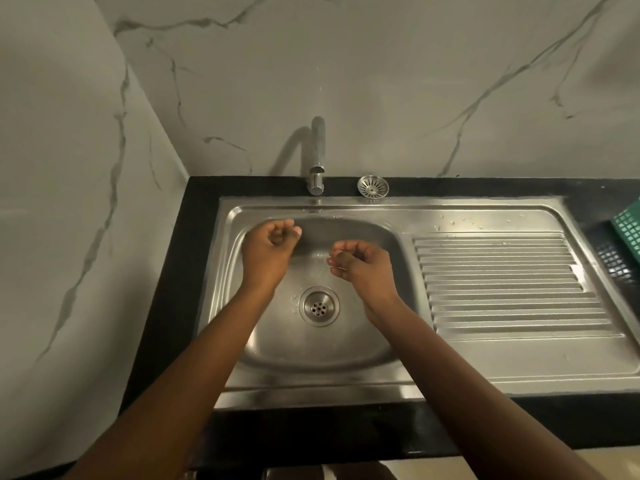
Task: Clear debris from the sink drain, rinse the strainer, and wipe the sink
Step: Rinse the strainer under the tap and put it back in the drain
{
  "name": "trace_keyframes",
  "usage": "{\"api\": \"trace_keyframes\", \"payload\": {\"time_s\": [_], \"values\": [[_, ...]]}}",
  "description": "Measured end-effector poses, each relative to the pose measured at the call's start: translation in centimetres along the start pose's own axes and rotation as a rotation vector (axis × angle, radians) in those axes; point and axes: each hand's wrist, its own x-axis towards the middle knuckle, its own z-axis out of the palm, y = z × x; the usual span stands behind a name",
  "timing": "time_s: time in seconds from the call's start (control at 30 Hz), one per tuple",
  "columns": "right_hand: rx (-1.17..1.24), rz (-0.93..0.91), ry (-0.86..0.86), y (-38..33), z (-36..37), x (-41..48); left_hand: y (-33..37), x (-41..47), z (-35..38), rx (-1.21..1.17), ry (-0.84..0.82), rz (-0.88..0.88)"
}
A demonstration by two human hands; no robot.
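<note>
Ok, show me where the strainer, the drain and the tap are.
strainer (373, 186), head view, centre of its slotted bowl.
drain (319, 307), head view, the perforated middle.
tap (318, 147), head view, midway down its spout.

- Sink (311, 389): silver-grey stainless steel with a dull, brushed sheen.
- Drainboard (502, 282): the same silver-grey, patterned with parallel raised ridges running side to side.
- Drain (319, 306): a silver ring around a small circle of dark round holes.
- Strainer (373, 186): bright silver, with dark slots radiating from its centre like spokes.
- Faucet (318, 157): polished chrome grey.
- Countertop (173, 289): plain glossy black.
- Wall (381, 81): pale grey-white marble pattern, crossed by thin, branching dark grey veins.
- Basket (628, 230): green, in a square grid lattice.
</note>
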Motion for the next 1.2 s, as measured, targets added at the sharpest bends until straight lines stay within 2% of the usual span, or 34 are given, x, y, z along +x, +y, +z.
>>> {"api": "trace_keyframes", "payload": {"time_s": [0.47,0.7,0.83,1.0,1.2], "values": [[-0.058,0.025,0.064,0.4,-1.8,7.4,1.4,11.6,7.7,0.154,-0.054,0.035],[-0.080,0.038,0.186,0.4,-3.6,11.7,1.6,14.2,8.9,0.227,0.087,0.082],[-0.100,0.055,0.245,0.4,-4.3,13.8,1.4,14.6,9.0,0.282,0.107,0.109],[-0.133,0.101,0.371,0.3,-4.9,17.1,0.3,15.4,8.4,0.226,0.056,0.095],[-0.029,0.216,0.464,0.0,-5.5,21.1,-0.7,16.1,7.7,0.135,0.010,0.015]]}}
